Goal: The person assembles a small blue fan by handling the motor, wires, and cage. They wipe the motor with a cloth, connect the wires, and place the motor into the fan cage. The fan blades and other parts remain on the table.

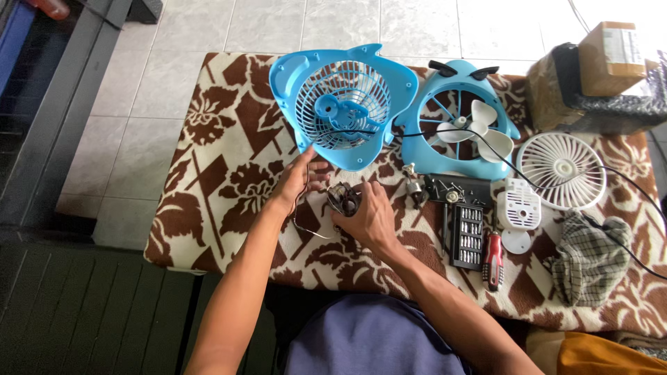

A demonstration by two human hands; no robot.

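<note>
Head view: right hand [370, 217] gripping motor [343, 198]

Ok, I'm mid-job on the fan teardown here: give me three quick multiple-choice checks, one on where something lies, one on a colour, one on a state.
1. Where does the red-handled screwdriver lie?
A. just right of the black bit set
B. on the floor tiles
C. inside the blue grille shell

2. What colour is the loose round grille at the right?
A. blue
B. white
C. black

3. What is the right hand doing?
A. lying flat and empty
B. gripping the small dark motor
C. lifting the checked cloth

Answers: 1 A, it lies alongside the set's right edge on the patterned cloth. 2 B, its ribs are white. 3 B, fingers close round the motor, while the left hand touches the thin wire beside it.
</note>
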